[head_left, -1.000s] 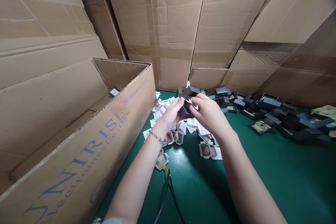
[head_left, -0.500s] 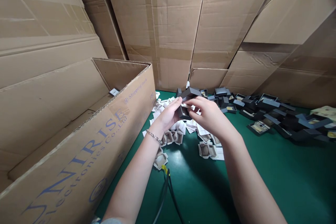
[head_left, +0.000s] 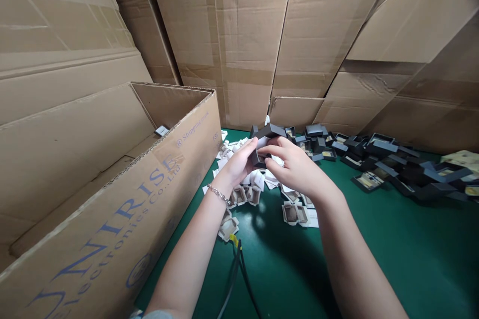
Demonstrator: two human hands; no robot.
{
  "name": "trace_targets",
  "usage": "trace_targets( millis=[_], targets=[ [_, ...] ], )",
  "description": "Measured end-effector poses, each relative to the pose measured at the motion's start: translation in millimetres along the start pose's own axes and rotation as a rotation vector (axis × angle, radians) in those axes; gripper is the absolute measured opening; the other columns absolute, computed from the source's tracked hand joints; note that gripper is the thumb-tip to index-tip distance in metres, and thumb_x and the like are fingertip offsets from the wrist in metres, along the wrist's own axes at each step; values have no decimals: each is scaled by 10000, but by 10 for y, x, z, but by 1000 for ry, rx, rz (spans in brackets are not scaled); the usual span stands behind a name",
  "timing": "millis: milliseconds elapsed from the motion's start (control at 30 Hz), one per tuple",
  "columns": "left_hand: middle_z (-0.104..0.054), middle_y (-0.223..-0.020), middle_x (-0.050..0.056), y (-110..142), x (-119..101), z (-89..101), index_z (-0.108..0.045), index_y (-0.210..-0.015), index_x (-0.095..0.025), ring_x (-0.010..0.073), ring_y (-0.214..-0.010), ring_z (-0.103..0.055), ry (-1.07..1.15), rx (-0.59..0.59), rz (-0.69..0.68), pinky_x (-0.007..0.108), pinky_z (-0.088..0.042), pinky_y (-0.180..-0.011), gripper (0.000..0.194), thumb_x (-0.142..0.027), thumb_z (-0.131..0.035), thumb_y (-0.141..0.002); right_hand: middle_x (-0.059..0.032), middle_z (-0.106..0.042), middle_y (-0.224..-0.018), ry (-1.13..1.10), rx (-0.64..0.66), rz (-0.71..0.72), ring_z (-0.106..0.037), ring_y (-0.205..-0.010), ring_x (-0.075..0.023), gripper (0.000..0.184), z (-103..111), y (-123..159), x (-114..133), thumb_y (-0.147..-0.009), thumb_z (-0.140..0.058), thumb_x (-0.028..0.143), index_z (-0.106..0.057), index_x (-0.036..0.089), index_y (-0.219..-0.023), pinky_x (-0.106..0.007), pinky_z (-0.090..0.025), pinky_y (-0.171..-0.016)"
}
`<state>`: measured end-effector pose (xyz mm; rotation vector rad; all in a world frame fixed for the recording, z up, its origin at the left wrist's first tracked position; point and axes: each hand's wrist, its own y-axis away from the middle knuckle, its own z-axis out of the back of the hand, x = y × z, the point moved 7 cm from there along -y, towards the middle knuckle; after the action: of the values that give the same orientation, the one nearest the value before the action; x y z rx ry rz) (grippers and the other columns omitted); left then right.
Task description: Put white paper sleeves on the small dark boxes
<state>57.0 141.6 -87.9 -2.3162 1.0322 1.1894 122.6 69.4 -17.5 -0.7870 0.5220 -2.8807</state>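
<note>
My left hand (head_left: 241,162) is closed around a small black box (head_left: 259,159), its lid (head_left: 275,131) tilted up at the back. A pale inside surface shows between lid and base. My right hand (head_left: 290,164) is at the box's right side, its thumb and fingers apart and reaching over the opening. Its fingertips are partly hidden, and I see nothing held between them. Below and around both hands lie folded white paper inserts (head_left: 239,195) with hollow compartments.
To the left stands a large printed cardboard carton (head_left: 175,159), its near wall higher than the table. Many small black boxes (head_left: 385,152) are heaped on the right of the green table (head_left: 277,269). A black cable (head_left: 237,264) with a yellow tag runs in front. Cardboard sheets (head_left: 243,35) wall the back.
My right thumb and fingers have spread apart; a small white piece seen at their tips before no longer shows there. The left hand still holds the box in about the same place.
</note>
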Motion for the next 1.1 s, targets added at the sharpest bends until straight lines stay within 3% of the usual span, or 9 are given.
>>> trace_targets(
  millis=[133,267,500,667,733,800,900,1000,1100],
  targets=[
    [-551,-780,5,19,-44,4,-556,-864,-152,106,-697,-525,-20,-28,-18,199,-414,-578,125,-233,-614,-787,-100,-528,-1040,43,49,-4,-516,-985,-204,316,-33,12,3,-854,-449,212,-691,185,-1055,-336,-426,-868],
    [-544,-804,4,47,-93,5,-522,-882,-146,93,-690,-519,-65,-44,-36,193,-418,-580,159,-162,-589,-738,-89,-515,-1121,58,68,-3,-486,-1043,-212,305,-53,19,5,-867,-451,249,-695,210,-1045,-362,-394,-925],
    [-545,-788,-2,16,-108,79,-502,-871,-141,84,-674,-514,-65,-113,-98,192,-383,-575,220,-85,-556,-665,-93,-511,-1121,248,77,-82,-421,-1151,-277,321,-178,27,36,-905,-417,366,-701,238,-981,-524,-288,-999],
    [-528,-685,-9,-12,-68,148,-468,-756,-128,78,-592,-490,96,-219,-68,198,-378,-533,127,-70,-544,-671,-117,-456,-1304,148,110,-69,-397,-1223,-299,405,-229,10,47,-905,-444,439,-634,216,-1184,-509,-312,-1007],
    [-546,-676,5,-15,-46,163,-480,-731,-115,81,-592,-510,154,-255,-50,199,-406,-545,85,-57,-525,-688,-101,-492,-1290,20,30,-40,-452,-1191,-244,372,-151,-15,41,-915,-443,384,-644,194,-1164,-421,-348,-1008],
    [-584,-699,25,-17,-29,173,-497,-734,-104,97,-640,-560,169,-278,-43,212,-457,-612,103,-20,-529,-683,-81,-571,-1174,-77,-116,-25,-525,-1093,-192,302,-23,-31,6,-914,-441,322,-680,173,-1021,-333,-398,-949],
    [-636,-787,51,-32,-4,162,-542,-806,-95,137,-758,-620,164,-255,-45,276,-504,-770,185,26,-544,-666,-58,-624,-1015,-107,-288,-89,-569,-965,-173,219,94,-28,-124,-883,-466,294,-644,167,-898,-303,-424,-860],
    [-651,-840,63,-54,26,132,-579,-882,-94,160,-804,-635,139,-207,-29,319,-509,-831,254,29,-554,-661,-62,-631,-978,-107,-338,-184,-576,-909,-188,196,85,-26,-265,-843,-500,308,-588,162,-939,-313,-430,-799],
    [-653,-862,59,-59,38,120,-575,-915,-109,170,-832,-638,105,-217,-21,338,-516,-839,328,60,-534,-638,-58,-624,-921,-95,-353,-179,-571,-843,-173,142,69,-25,-284,-818,-514,274,-567,162,-886,-279,-424,-734]
  ],
)
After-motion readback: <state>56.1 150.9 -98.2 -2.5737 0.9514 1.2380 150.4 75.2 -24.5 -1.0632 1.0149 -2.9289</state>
